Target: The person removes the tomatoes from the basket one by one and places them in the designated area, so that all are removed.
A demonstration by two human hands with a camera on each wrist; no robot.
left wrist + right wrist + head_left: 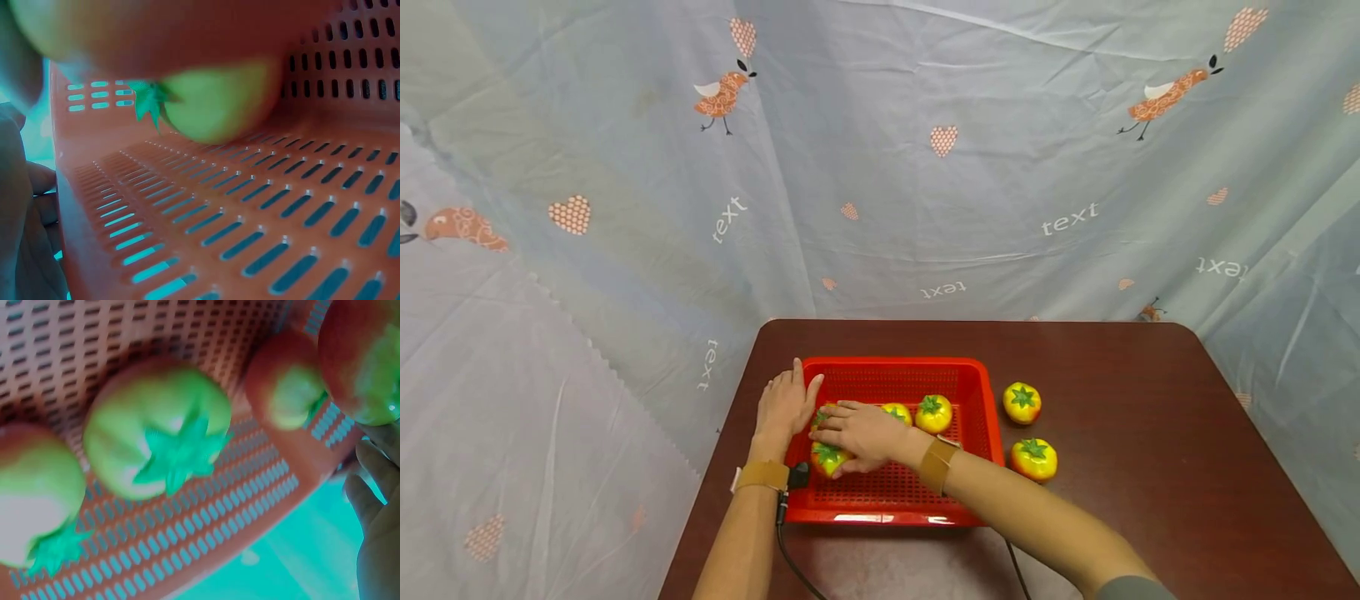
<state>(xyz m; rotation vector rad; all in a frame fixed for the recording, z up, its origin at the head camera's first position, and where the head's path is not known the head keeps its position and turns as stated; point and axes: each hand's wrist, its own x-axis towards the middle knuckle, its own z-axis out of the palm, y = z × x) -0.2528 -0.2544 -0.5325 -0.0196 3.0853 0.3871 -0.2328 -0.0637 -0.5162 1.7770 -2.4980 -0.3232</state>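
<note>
My right hand [863, 432] reaches over the left part of a red plastic basket [891, 517] and grips a yellow-red tomato [827, 460] with a green star-shaped leaf top. Its thumb lies along the near side of that fruit, its fingers across the far side. Another tomato [823, 415] is partly hidden behind those fingers. My left hand [782, 406] rests at the basket's left rim, fingers straight and thumb spread. Farther right in the basket sit two more tomatoes, one partly covered [897, 412] and one in plain sight [934, 414].
Two tomatoes lie on the dark brown table [1135, 450] to the right of the basket, a far one [1022, 403] and a nearer one [1033, 460]. A patterned grey-blue curtain [880, 208] hangs behind. Black cables [793, 567] run from the wrists toward the near edge.
</note>
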